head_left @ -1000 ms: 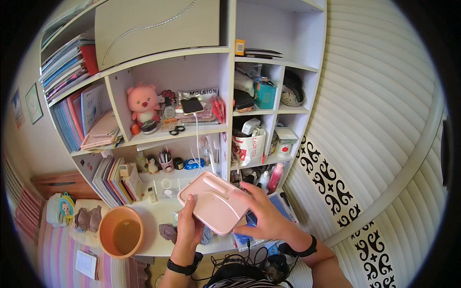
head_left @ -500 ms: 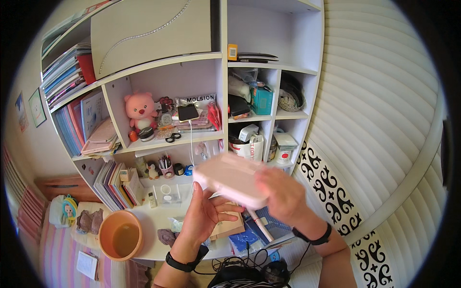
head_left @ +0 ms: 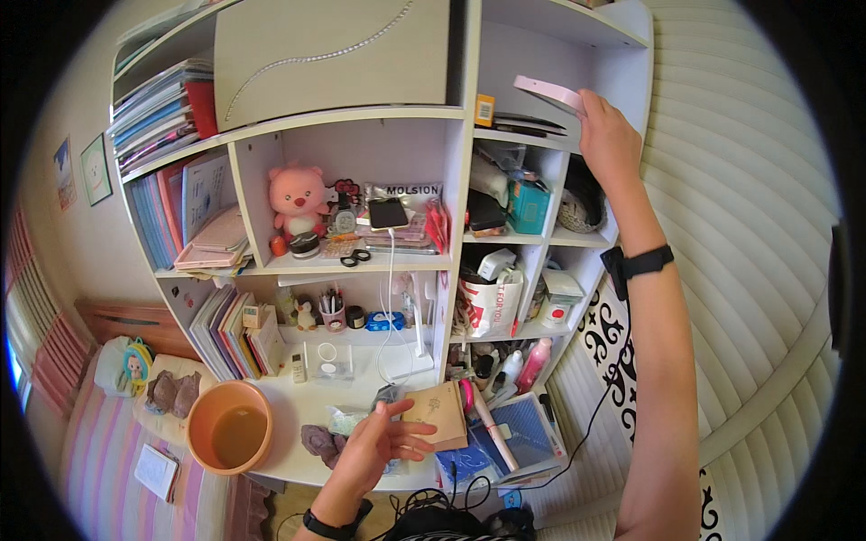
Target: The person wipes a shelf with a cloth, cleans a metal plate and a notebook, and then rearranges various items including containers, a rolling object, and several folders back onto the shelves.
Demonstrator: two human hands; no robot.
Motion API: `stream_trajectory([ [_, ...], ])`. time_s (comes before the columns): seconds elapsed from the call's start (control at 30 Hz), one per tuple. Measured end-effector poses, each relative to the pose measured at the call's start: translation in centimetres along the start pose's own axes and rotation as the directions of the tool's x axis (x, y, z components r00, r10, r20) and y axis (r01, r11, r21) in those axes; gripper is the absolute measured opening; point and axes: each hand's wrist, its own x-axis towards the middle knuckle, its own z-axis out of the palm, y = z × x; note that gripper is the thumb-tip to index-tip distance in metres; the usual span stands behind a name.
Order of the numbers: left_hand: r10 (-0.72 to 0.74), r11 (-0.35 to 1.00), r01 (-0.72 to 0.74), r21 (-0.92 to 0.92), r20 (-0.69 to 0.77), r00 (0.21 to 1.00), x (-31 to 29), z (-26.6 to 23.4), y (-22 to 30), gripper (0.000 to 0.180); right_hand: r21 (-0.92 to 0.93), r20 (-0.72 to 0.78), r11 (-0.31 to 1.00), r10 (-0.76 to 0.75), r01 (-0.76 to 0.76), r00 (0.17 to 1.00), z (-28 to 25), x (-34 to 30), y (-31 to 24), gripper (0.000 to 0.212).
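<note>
One pale-pink tray (head_left: 548, 91), thin, near edge-on; right fingers (head_left: 591, 105) pinching it, left fingers (head_left: 410, 442) spread.

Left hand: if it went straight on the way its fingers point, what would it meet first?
The left hand would likely meet the flat brown item first; they overlap in this view, but the height between them is unclear.
</note>
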Motion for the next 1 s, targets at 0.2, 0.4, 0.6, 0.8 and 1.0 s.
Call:
stream_trajectory([
  [0.2,-0.020,1.000,0.014,-0.027,-0.222,0.975,-5.1,-6.1,-2.3,0.099,0.015,0.140,0.995,-0.096,0.095,0.986,6.3,2.9,-0.3,0.026],
  [0.4,-0.016,0.997,-0.012,-0.074,-0.367,0.930,-8.5,-9.4,-4.3,0.093,-0.020,0.258,0.987,-0.151,0.162,0.954,8.6,2.6,-4.8,0.033],
  [0.6,-0.043,0.988,-0.023,-0.155,-0.410,0.911,-9.4,-10.4,-5.1,0.087,-0.008,0.327,0.977,-0.200,0.214,0.924,10.4,2.1,-4.6,0.040],
  [0.8,-0.047,0.990,-0.018,-0.140,-0.447,0.893,-11.2,-10.9,-5.5,0.083,0.045,0.450,0.994,-0.109,0.100,0.886,11.6,1.7,-6.5,0.065],
  [1.0,-0.008,0.982,-0.073,-0.176,-0.425,0.905,-9.6,-11.3,-5.9,0.082,0.151,0.203,0.981,-0.150,0.120,0.968,8.1,4.7,-3.8,0.064],
])
